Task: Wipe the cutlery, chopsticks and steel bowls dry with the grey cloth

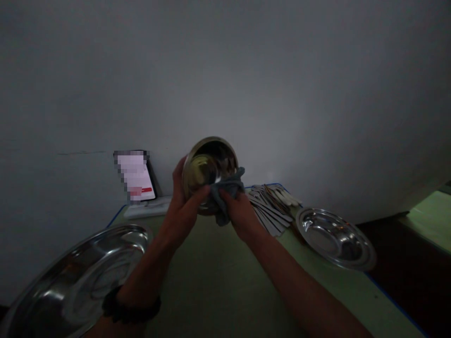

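Note:
Above the middle of the table, a shiny metal bowl (211,145) is tilted with its mouth facing me. My left hand (181,202) grips its left side, the thumb lying over the rim and the fingers behind the wall. A grey-blue cloth (225,197) is bunched in my right hand (241,211), which presses it against the bowl's lower right rim. The fingers of my right hand are partly hidden by the cloth and the bowl.
A large metal basin (45,277) stands at the left. Several flat metal pieces of cutlery (269,213) lie fanned out behind my right hand. A shallow metal dish (334,239) sits at the table's right edge. A phone (136,176) leans against the wall.

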{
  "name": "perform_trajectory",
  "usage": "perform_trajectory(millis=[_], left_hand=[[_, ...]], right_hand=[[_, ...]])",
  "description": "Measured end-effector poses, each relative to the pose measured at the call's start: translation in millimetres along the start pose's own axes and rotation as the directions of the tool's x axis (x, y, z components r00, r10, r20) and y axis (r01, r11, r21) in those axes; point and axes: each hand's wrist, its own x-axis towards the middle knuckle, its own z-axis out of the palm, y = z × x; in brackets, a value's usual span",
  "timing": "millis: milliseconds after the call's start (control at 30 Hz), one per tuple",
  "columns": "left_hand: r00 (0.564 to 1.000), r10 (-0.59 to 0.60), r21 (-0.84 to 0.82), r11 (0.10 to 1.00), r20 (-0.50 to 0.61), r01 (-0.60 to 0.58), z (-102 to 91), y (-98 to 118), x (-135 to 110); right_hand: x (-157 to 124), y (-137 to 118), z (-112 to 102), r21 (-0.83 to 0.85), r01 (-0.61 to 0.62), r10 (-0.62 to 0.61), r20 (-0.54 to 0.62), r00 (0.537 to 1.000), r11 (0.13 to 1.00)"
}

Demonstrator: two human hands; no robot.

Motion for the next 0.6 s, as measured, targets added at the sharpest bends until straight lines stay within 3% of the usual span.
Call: perform_trajectory(millis=[67, 167, 300, 467, 533, 600], left_hand=[[0.999, -0.036, -0.042, 0.998, 0.041, 0.037, -5.8, 1.6, 0.7], [0.982, -0.169, -0.015, 0.985, 0.080, 0.170, -20.7, 7.7, 1.8], [0.932, -0.289, 0.044, 0.957, 0.218, 0.286, -31.2, 12.0, 0.5], [0.903, -0.278, 0.086, 0.961, 0.327, 0.264, -30.0, 18.2, -3.5], [0.900, -0.266, 0.111, 0.964, 0.346, 0.242, -29.8, 23.8, -5.6], [0.918, -0.234, 0.097, 0.972, 0.319, 0.214, -28.0, 30.0, -7.5]], right_hand=[[2.6, 1.6, -4.1, 0.032, 0.003, -0.003, 0.007, 1.000, 0.999], [10.7, -7.7, -25.7, -0.177, 0.105, -0.109, -0.013, 0.994, 0.979], [12.9, -26.5, -45.2, -0.559, 0.280, -0.265, 0.110, 0.958, 0.781], [5.6, -33.7, -42.4, -0.735, 0.310, -0.360, 0.096, 0.928, 0.603], [5.1, -33.8, -43.5, -0.776, 0.258, -0.368, 0.036, 0.929, 0.575], [5.5, -32.4, -45.1, -0.772, 0.200, -0.361, -0.041, 0.932, 0.603]])
